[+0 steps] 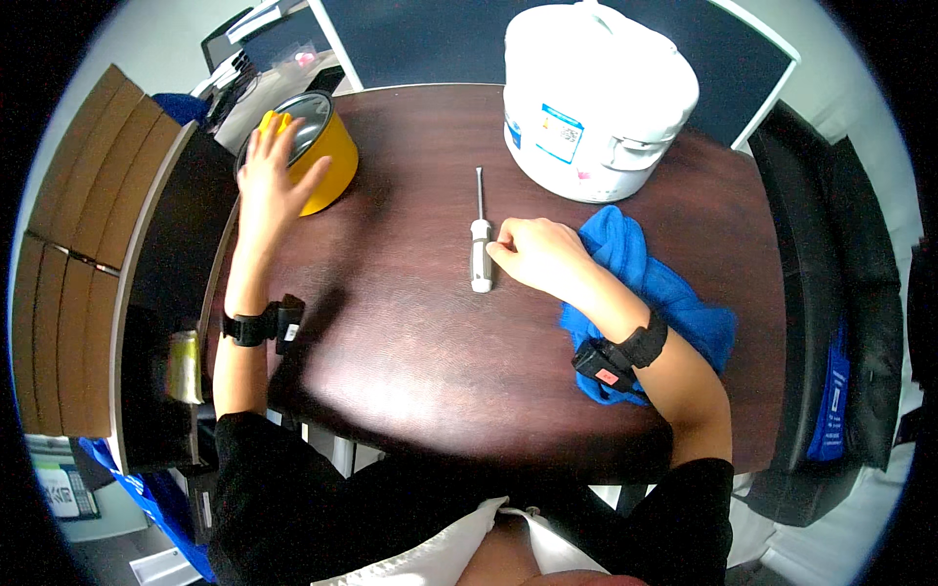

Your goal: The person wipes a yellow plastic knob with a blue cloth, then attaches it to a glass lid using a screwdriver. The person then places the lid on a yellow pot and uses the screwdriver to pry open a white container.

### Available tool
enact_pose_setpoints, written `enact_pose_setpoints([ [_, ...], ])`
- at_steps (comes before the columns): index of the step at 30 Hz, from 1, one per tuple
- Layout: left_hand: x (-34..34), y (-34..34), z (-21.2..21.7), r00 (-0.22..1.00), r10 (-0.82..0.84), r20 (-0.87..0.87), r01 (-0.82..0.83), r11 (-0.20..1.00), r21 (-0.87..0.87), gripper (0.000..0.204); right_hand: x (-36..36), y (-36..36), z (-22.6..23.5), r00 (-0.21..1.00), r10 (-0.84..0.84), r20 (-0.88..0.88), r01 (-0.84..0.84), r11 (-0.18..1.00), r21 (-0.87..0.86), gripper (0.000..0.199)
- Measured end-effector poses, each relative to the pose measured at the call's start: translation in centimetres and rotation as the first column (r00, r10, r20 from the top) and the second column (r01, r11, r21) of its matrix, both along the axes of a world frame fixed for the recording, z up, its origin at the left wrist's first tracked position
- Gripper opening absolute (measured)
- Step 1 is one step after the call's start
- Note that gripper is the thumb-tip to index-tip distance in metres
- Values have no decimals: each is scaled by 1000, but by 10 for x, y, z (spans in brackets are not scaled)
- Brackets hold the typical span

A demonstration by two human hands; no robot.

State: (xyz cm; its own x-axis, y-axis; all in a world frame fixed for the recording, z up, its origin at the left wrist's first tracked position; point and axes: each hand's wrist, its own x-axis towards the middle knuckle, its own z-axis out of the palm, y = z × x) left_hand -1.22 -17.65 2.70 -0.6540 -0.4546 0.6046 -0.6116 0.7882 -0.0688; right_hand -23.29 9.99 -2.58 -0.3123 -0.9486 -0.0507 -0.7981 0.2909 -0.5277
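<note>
At the far left of the table stands a yellow pot with a glass lid and a yellow knob. My left hand reaches over it with fingers stretched and thumb apart. Its fingertips overlap the knob; whether they touch it I cannot tell. Mid-table lies a screwdriver with a grey and white handle, its shaft toward the far edge. Just right of the handle, my right hand rests with curled fingers, the thumb tip close against it. Nothing shows in that hand.
A white rice cooker stands at the back right. Beneath my right forearm is a crumpled blue cloth. Cardboard boxes and a dark shelf flank the left; a black chair stands to the right. A dark partition rises behind the table.
</note>
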Motion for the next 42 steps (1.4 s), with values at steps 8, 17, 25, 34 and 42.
enact_pose_setpoints([
  [8, -62, 67, 18, 948, -314, -59, 314, 881, 354, 53, 10, 0, 7, 996, 86, -33, -86, 996, 9, 48],
  [17, -185, 151, 64, 795, -583, -168, 602, 793, 92, 83, 29, -20, 10, 996, -4, -93, 19, 987, 156, 45],
  [25, -237, 185, 64, 848, -516, 122, 527, 844, -95, 102, 23, 5, 2, 999, 51, 16, -53, 982, 181, 33],
  [34, -250, 174, 66, 737, -665, 119, 675, 721, -158, 68, -9, 132, 17, 982, 168, 80, -178, 974, 138, 24],
  [42, -226, 171, 64, 693, -707, 141, 718, 693, -58, 75, -57, 218, 19, 992, -123, 30, 112, 964, 241, 18],
])
